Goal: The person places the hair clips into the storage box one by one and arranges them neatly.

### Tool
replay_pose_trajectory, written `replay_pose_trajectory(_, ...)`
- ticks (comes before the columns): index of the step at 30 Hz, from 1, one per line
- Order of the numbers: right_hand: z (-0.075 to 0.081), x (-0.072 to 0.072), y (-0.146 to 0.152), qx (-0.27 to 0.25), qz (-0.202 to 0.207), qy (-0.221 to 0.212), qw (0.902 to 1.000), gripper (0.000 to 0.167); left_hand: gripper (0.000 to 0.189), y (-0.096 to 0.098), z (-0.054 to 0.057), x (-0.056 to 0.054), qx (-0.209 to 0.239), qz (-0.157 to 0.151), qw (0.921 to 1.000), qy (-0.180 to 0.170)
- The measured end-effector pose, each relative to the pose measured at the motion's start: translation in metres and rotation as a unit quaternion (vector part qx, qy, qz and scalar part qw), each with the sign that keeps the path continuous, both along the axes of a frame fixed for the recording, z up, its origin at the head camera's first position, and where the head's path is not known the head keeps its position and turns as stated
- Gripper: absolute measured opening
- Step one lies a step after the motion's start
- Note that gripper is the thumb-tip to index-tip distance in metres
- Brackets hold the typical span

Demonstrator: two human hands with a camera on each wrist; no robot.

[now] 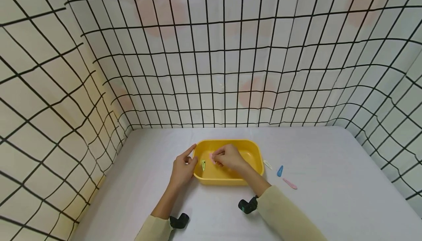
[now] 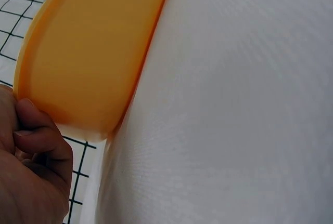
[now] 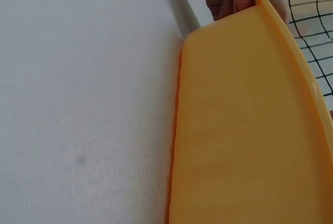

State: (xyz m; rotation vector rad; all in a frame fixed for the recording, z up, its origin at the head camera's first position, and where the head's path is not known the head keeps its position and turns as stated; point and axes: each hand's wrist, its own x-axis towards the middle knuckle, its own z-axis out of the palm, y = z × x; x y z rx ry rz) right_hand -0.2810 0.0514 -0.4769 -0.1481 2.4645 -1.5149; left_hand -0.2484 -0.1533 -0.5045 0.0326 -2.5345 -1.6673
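Note:
A yellow tray (image 1: 217, 181) sits on the white table. At its left end my left hand (image 1: 183, 168) grips the rim, the thumb on the rim and the other fingers curled outside; the left wrist view shows this hand (image 2: 36, 156) close up. My right hand (image 1: 229, 157) reaches inside the tray and pinches a pink hair clip (image 1: 211, 156), partly hidden by the fingers. Left of it, a yellow-green hair clip (image 1: 203, 165) lies on the tray's floor. In the right wrist view the tray's outer wall (image 3: 244, 120) hides my right hand.
To the right of the tray lie a white hair clip (image 1: 267, 165), a blue hair clip (image 1: 280, 171) and another pink hair clip (image 1: 290, 183) on the table (image 1: 329, 197). A black wire grid (image 1: 224, 74) rises along the back and both sides.

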Motion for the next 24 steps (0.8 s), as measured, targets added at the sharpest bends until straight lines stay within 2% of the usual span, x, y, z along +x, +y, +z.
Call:
replay_pose_trajectory(8, -0.008, -0.004, -0.008, 0.014, 0.022, 0.02, 0.9995, 0.013, 0.051, 0.0, -0.001, -0.001, 0.012, -0.004, 0.9999, 0.011)
replay_pose_trajectory(16, -0.01, -0.005, -0.012, 0.064, 0.041, 0.021, 0.9969, 0.013, 0.051, 0.0, -0.002, -0.001, 0.01, -0.003, 0.9999, 0.004)
replay_pose_trajectory(24, -0.016, -0.006, -0.016, 0.111, 0.046, 0.058, 0.991, 0.009, 0.051, -0.001, -0.002, -0.001, 0.018, -0.006, 0.9998, 0.0)
